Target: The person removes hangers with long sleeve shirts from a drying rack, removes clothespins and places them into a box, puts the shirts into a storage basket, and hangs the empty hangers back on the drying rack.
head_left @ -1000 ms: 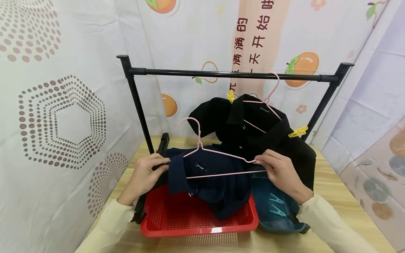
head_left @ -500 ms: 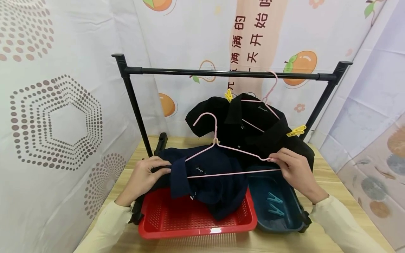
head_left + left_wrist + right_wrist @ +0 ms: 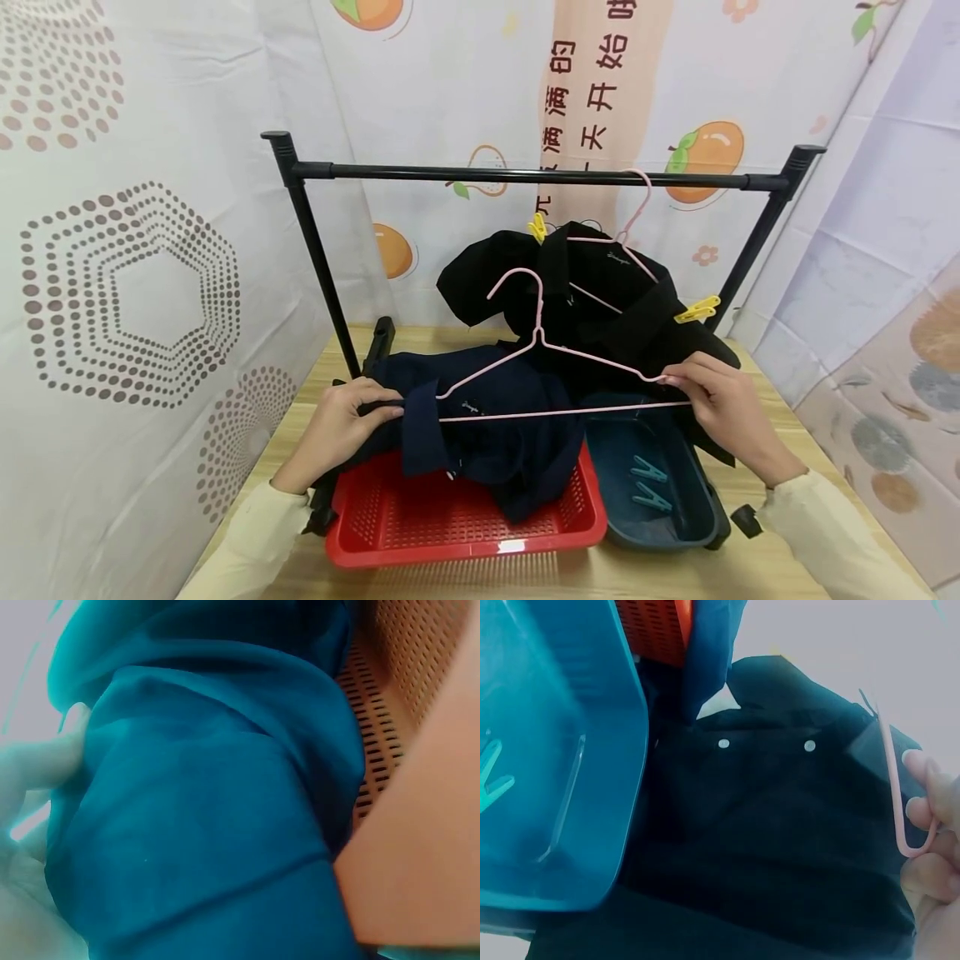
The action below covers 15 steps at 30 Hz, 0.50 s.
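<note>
My left hand (image 3: 341,429) pinches a navy collared shirt (image 3: 487,454) at its left shoulder, beside the collar. In the left wrist view, the shirt's cloth (image 3: 210,802) looks teal and fills the middle. A pink clothes hanger (image 3: 592,358) has its left end inside the shirt's collar; that tip is hidden. My right hand (image 3: 727,412) pinches the hanger's right end, which lies outside the shirt. The right wrist view shows the fingers on the hanger's rounded end (image 3: 911,844). The hanger's hook points up, below the rail and apart from it.
A black rail (image 3: 465,174) spans the rack. From it hangs a black shirt (image 3: 480,287) on another pink hanger, with yellow clips (image 3: 697,310) at its shoulders. A red basket (image 3: 465,551) stands under the navy shirt. Right of it, a blue bin (image 3: 697,492) holds teal clips (image 3: 651,496).
The hanger and my right hand have moved to the right, so the hook stands further right. My left hand stays at the shirt's shoulder.
</note>
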Each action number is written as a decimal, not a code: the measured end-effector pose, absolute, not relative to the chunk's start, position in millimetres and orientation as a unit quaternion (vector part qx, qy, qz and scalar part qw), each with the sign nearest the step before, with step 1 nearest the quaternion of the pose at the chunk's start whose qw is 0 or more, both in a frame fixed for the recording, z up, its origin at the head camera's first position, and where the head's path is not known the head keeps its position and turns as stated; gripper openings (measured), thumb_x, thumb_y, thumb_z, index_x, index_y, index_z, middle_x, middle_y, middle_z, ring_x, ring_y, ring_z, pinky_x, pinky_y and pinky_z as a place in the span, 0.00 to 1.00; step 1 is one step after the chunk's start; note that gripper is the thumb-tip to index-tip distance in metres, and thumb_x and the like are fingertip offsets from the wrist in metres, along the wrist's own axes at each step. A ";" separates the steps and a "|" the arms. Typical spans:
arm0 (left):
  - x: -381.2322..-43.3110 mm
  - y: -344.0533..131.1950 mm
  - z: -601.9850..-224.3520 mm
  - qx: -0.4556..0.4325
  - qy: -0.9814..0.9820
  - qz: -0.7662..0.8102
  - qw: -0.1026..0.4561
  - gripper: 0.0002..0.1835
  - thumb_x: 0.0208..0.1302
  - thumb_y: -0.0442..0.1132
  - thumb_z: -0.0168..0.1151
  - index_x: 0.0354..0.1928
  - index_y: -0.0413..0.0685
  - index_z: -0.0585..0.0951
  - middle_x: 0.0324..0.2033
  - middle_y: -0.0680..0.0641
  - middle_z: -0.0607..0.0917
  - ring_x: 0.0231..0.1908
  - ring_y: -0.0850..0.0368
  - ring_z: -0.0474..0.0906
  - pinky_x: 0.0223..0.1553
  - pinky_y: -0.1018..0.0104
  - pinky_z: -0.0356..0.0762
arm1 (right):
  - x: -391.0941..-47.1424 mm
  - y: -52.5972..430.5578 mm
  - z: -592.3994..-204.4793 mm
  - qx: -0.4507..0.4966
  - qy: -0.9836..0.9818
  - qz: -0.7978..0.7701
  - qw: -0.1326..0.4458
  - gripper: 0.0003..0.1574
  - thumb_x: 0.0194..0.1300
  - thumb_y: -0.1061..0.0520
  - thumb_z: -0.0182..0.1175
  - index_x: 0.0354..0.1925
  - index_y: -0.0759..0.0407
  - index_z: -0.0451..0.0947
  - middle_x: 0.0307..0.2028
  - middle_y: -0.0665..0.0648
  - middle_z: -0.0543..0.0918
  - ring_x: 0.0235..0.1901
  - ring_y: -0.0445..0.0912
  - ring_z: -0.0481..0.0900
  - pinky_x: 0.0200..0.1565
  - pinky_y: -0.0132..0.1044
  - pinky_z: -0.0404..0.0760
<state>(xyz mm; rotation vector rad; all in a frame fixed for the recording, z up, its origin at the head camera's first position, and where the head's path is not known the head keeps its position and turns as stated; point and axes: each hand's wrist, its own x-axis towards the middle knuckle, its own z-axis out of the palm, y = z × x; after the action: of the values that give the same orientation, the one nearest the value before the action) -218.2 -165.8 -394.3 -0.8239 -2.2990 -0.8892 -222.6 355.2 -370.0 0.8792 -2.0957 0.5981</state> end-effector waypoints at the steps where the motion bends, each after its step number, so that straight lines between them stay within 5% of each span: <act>1: -218.1 -166.5 -394.8 -0.306 -0.853 -0.327 0.268 0.14 0.50 0.28 0.81 0.38 0.51 0.92 0.32 0.58 0.88 0.35 0.62 0.85 0.36 0.62 0.83 | -222.0 357.1 -369.8 0.340 -0.826 0.234 0.385 0.28 0.44 0.85 0.71 0.38 0.60 0.87 0.33 0.48 0.83 0.30 0.36 0.73 0.33 0.26 0.69; 15: -217.1 -182.9 -392.0 -0.308 -0.887 -0.288 0.187 0.09 0.55 0.33 0.79 0.39 0.50 0.93 0.31 0.60 0.87 0.28 0.67 0.76 0.28 0.68 0.74 | -212.3 379.6 -371.0 0.297 -0.851 0.217 0.375 0.25 0.50 0.83 0.68 0.40 0.59 0.87 0.35 0.47 0.83 0.32 0.33 0.70 0.35 0.22 0.66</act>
<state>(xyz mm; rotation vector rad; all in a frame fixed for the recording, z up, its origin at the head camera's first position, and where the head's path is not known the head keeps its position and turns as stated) -217.1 -182.9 -392.0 -0.8682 -2.4965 -0.8115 -212.3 379.6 -371.0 0.7607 -2.1771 0.5564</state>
